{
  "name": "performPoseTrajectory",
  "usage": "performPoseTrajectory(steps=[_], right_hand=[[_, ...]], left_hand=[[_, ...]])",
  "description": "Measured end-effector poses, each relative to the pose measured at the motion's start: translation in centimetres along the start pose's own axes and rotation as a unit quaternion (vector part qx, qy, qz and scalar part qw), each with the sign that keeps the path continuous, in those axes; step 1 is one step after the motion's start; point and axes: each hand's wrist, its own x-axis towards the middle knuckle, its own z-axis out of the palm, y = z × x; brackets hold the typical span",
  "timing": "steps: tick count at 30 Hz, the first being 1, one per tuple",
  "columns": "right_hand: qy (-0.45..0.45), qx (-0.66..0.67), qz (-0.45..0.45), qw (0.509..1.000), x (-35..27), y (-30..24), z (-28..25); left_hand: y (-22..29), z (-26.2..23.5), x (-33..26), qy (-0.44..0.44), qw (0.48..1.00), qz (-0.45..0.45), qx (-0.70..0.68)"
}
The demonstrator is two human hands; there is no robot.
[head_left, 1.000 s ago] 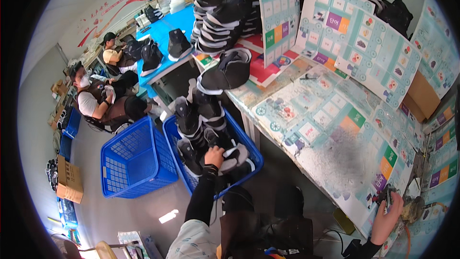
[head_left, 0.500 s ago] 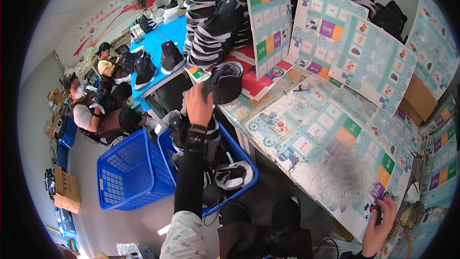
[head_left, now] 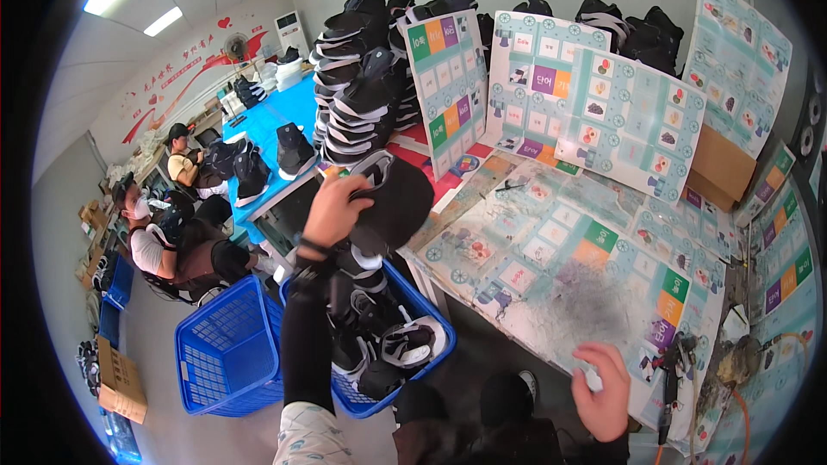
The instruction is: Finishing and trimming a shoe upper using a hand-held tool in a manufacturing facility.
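Note:
My left hand (head_left: pixel 334 213) is closed on the collar of a black shoe (head_left: pixel 398 211), lifted above a blue basket (head_left: pixel 441 349) that holds several black and grey shoes. The thumb and fingers grip the shoe at its opening, and its rounded black side faces right. My right hand (head_left: pixel 606 396) is over the front edge of the worktable (head_left: pixel 551 349), its fingers bent and apart from the thumb. A pale patch shows in that gap; I cannot make out what it is. Right of this hand a black hand tool (head_left: pixel 670 375) with an orange cord rests at the table edge.
An empty blue basket (head_left: pixel 228 353) stands on the floor at left. Tall stacks of black shoes (head_left: pixel 357 108) rise behind. Printed boards (head_left: pixel 633 116) stand along the table's back. Two people (head_left: pixel 164 245) sit beside a blue-covered table (head_left: pixel 269 125) with shoes on it.
The shoe in my left hand has come off the table corner, lower and nearer. My right hand has left the black tool and moved left. The whole view has shifted.

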Motion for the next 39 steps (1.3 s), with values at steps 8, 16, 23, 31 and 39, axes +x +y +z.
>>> performPoseTrajectory(steps=[8,16,23,31,39], right_hand=[[-0.121,0.158,-0.078,0.977,2.9,-1.8,10.3],[-0.019,0.531,0.210,0.821,-2.8,-0.9,15.0],[-0.184,0.725,0.275,0.604,-2.9,0.5,15.8],[-0.087,0.675,0.243,0.692,-4.4,-0.7,16.2],[-0.169,0.548,0.241,0.783,-8.5,3.3,14.1]], left_hand=[[11.8,-6.8,-16.5,-0.069,0.963,-0.107,-0.236],[18.3,-8.2,-19.4,-0.005,0.973,-0.153,-0.174],[18.6,-7.0,-17.7,-0.038,0.989,-0.024,-0.143],[14.0,-6.0,-10.9,-0.016,0.991,-0.044,-0.128],[-0.3,2.1,2.8,0.083,0.995,-0.031,0.040]])
